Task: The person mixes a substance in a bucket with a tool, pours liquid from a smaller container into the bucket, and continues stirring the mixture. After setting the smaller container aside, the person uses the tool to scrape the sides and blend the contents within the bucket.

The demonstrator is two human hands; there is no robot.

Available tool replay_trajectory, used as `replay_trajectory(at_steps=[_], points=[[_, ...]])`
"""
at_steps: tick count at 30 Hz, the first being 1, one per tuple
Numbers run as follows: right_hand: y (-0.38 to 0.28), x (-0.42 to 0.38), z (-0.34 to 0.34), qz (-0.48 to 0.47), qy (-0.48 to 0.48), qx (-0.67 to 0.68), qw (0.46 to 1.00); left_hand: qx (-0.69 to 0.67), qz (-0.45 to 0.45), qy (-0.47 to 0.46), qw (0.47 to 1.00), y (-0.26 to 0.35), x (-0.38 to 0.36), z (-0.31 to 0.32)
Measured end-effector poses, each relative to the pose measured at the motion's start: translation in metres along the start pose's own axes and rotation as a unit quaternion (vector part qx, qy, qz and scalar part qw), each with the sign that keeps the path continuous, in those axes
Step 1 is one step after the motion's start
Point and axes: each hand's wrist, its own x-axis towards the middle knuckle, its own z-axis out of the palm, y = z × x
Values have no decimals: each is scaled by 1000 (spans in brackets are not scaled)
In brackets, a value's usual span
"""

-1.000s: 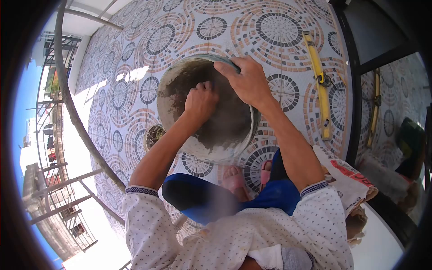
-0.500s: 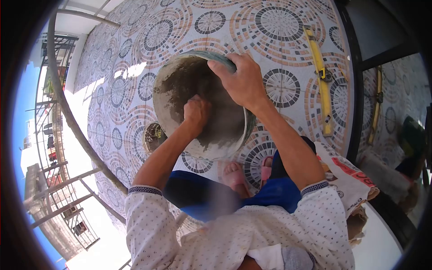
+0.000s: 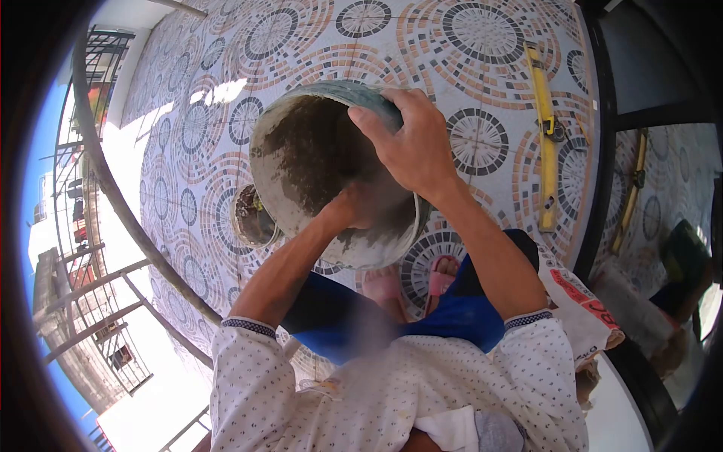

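A large bucket (image 3: 265,177), its inner wall smeared with grey-brown cement-like material, is tilted between my knees. My right hand (image 3: 410,143) grips its greenish upper right rim, thumb inside. Deep in the bucket is my left hand (image 3: 354,205), fingers curled near the lower inner wall; haze and shadow hide what they hold, if anything. A small, dirty round container (image 3: 254,217) stands on the floor just left of the bucket.
On the patterned tile floor (image 3: 301,56) lies a yellow spirit level (image 3: 545,143) at the right. Beside my right knee is a printed sack (image 3: 578,297). A dark-framed glass door (image 3: 655,166) borders the right; a curved rail (image 3: 124,207) runs along the left.
My left hand has moved right and down inside the bucket, its fingers now less visible. The bucket appears tilted more, with my right hand still on the rim.
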Motion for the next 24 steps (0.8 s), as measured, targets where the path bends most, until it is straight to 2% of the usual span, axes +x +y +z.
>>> replay_trajectory(at_steps=[2, 5, 11, 13, 15, 16, 20, 23, 24], points=[[2, 0, 1, -6, 3, 1, 1000, -59, 56, 63, 995, 11, -9, -7], [3, 2, 2, -13, -7, 10, 1000, -73, -52, -50, 995, 19, -6, -16], [-5, 2, 4, -16, -53, 26, 998, -301, -127, -51, 944, 44, -8, -42], [-5, 0, 4, -10, -66, 40, 997, -391, -22, 2, 920, 18, -2, -16], [-4, 1, 2, -4, -69, 48, 996, -474, -6, 14, 880, 13, -5, -27], [-5, 1, 0, 1, -77, 49, 996, -520, -48, -4, 853, 12, -7, -30], [-4, 3, -3, -4, -81, 55, 995, -710, -123, -13, 693, -2, -15, -36], [-1, 8, -10, -12, -84, 51, 995, -582, -145, 34, 800, -13, -14, -36], [1, 10, -15, -10, -87, 47, 995, -494, -142, 67, 855, -16, -15, -36]])
